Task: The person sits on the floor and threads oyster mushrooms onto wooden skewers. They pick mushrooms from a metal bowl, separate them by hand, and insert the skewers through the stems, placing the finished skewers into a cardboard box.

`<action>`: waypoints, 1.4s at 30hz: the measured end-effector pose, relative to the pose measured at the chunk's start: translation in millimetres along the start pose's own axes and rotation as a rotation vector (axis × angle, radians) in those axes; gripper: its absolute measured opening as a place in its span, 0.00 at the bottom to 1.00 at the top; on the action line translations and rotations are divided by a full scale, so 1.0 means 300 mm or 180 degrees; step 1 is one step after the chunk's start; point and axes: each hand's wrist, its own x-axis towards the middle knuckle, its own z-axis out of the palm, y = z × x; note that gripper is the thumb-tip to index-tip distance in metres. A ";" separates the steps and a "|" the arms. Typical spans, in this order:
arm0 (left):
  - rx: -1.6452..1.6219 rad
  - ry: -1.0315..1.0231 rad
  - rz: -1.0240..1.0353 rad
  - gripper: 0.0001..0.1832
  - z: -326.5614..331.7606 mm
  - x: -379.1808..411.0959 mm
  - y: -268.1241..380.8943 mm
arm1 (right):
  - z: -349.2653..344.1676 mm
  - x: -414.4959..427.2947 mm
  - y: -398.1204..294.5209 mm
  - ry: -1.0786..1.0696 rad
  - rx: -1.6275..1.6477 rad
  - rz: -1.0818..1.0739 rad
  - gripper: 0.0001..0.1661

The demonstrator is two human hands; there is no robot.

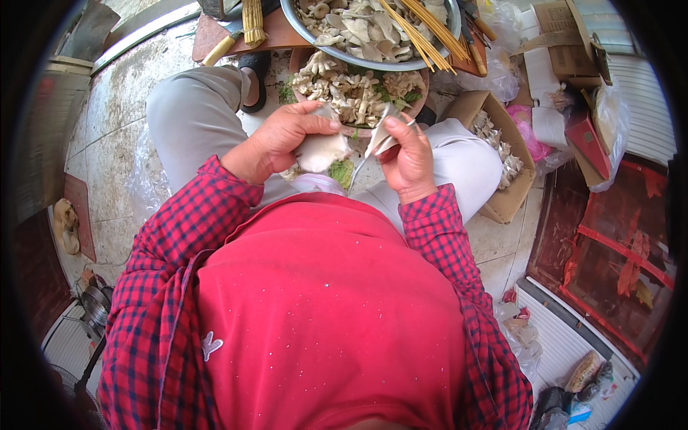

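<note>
My left hand (274,137) holds a pale, flat oyster mushroom piece (322,153) between thumb and fingers. In my right hand (408,161) are folded pale mushroom pieces (379,134), pinched under the thumb; a thin grey strand runs down below them, and I cannot tell what it is. The two hands are apart, above my lap. Just beyond them, a reddish basin (424,99) on the floor holds mushroom clusters (349,88) and some green leaves. Partly over it stands a metal basin (355,62) of loose oyster mushrooms (371,32), with bamboo skewers (414,32) lying across its right side.
By my right knee, a cardboard box (505,201) holds rows of pale pieces (497,145). A wooden-handled knife (220,50) and a tied bundle of sticks (252,24) lie on a brown board at the far left. A clear plastic bag (148,172) is beside my left leg.
</note>
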 end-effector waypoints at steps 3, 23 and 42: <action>0.0294 0.0241 0.0098 0.15 -0.003 -0.006 0.018 | -0.046 0.020 -0.019 0.0025 0.0119 -0.0048 0.16; 0.0579 0.0862 0.0028 0.16 0.041 0.007 -0.005 | 0.017 -0.033 0.054 -0.0119 -0.0801 0.0531 0.17; 0.1695 0.0427 0.0330 0.12 0.021 -0.004 0.002 | 0.011 -0.037 0.055 -0.0115 -0.1005 0.0462 0.32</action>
